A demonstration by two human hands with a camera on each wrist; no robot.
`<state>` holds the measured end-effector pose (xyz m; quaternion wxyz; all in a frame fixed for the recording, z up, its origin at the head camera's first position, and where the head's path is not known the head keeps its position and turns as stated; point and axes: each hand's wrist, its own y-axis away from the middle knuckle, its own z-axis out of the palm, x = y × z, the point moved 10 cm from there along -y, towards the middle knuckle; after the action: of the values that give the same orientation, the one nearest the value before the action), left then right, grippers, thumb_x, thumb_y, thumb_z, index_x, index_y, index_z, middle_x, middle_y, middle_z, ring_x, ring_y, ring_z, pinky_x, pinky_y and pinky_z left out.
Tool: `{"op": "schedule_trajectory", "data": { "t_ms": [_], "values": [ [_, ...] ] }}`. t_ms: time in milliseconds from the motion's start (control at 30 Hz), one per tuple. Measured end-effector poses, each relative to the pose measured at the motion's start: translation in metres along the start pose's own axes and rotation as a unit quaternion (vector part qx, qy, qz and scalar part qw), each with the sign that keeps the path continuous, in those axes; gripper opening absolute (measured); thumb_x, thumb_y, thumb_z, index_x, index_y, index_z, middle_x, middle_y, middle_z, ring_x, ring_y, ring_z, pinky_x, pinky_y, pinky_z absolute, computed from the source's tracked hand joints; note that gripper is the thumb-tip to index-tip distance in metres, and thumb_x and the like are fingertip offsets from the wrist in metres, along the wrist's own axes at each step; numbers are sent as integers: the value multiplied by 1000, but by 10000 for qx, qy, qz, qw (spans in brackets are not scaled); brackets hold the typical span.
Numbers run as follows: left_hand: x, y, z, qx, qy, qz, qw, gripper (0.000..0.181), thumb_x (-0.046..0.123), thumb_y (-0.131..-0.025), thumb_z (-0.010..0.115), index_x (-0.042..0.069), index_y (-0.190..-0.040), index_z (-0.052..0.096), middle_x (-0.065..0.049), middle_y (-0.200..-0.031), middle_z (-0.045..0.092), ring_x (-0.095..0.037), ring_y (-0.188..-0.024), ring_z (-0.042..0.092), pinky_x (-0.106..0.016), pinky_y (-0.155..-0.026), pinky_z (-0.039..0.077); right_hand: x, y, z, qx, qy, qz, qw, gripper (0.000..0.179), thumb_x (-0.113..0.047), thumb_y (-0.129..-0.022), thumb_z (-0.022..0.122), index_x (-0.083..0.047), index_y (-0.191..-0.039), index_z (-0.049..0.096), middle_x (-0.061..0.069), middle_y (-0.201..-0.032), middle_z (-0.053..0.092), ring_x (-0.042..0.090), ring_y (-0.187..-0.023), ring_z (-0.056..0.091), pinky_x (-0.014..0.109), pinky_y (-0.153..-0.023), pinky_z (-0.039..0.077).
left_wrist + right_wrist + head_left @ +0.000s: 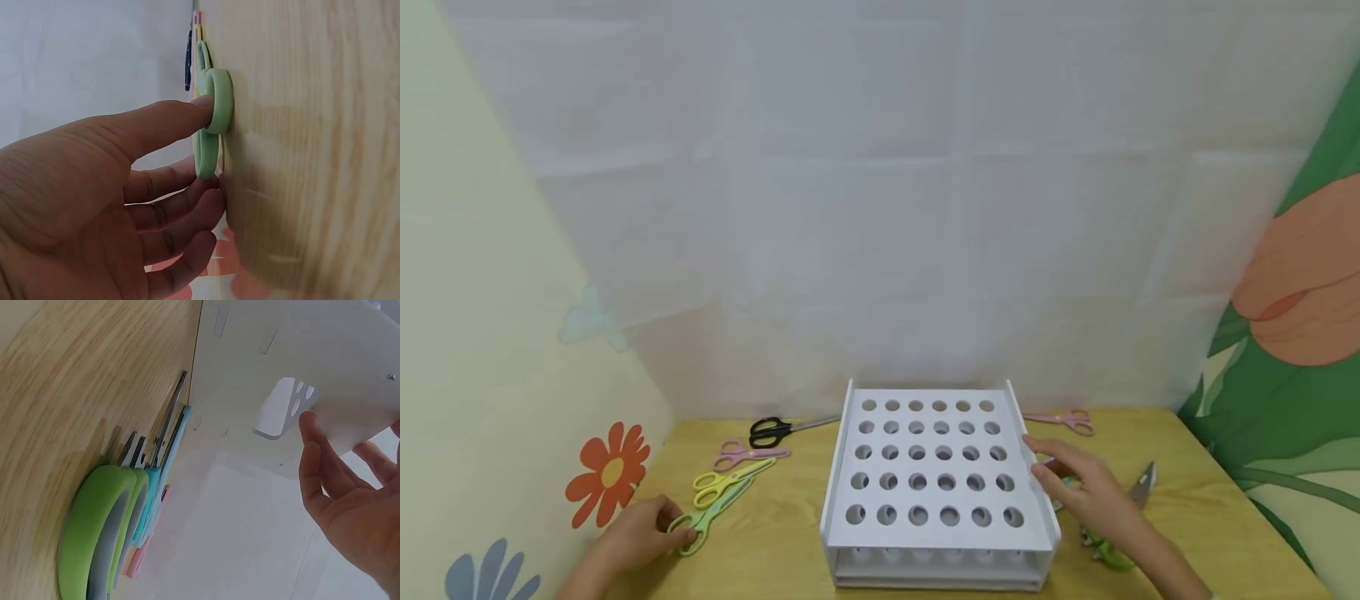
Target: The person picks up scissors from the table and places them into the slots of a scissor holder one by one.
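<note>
A light green pair of scissors [721, 505] lies on the table at the left. My left hand [643, 532] pinches its handle; in the left wrist view the thumb reaches into one green loop [221, 103] and the fingers curl by the other. Beside it are yellow scissors [709, 487], pink scissors [739, 455] and black-handled scissors [772, 431]. A white rack [931, 467] with rows of round holes stands in the middle. My right hand [1093, 492] rests on its right side panel [244, 369], fingers near the oval cutout and upper edge, fairly extended.
Right of the rack lie green-and-grey-handled shears [100, 519], blue-handled scissors [147, 506] and pink scissors [1078, 422]. The wooden table [760, 550] meets a white sheet [880, 208] behind and flower-painted walls [497, 333] on both sides.
</note>
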<state>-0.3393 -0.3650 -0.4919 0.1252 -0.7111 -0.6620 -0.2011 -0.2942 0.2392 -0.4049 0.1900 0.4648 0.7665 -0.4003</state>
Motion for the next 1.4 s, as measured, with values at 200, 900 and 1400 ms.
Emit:
{"op": "schedule_trajectory", "data": {
  "t_ms": [200,900,1400],
  "values": [
    [-4,3,-1,-50,-13,-245,9997,48,41,-81,86,0,-100,70,0,-83,57,-20,-78,52,-37,-70,46,-6,-3,-6,117,179,-217,9995,38,-13,-101,65,-11,-139,63,9,-131,66,12,-91,69,32,-73,58],
    [-11,11,-21,87,760,112,9970,37,16,-85,84,1,-110,60,-2,-94,63,-21,-86,57,-30,-67,50,-13,-4,0,22,-37,-336,9994,39,-10,-103,61,-8,-141,60,10,-127,66,14,-90,70,33,-70,58],
    [20,17,-44,900,939,807,9882,31,22,-90,80,4,-113,69,-3,-99,70,-16,-79,67,-29,-63,54,-3,3,3,-46,293,52,9995,39,-19,-106,57,-8,-143,58,10,-132,64,13,-94,69,34,-76,58]
  ]
}}
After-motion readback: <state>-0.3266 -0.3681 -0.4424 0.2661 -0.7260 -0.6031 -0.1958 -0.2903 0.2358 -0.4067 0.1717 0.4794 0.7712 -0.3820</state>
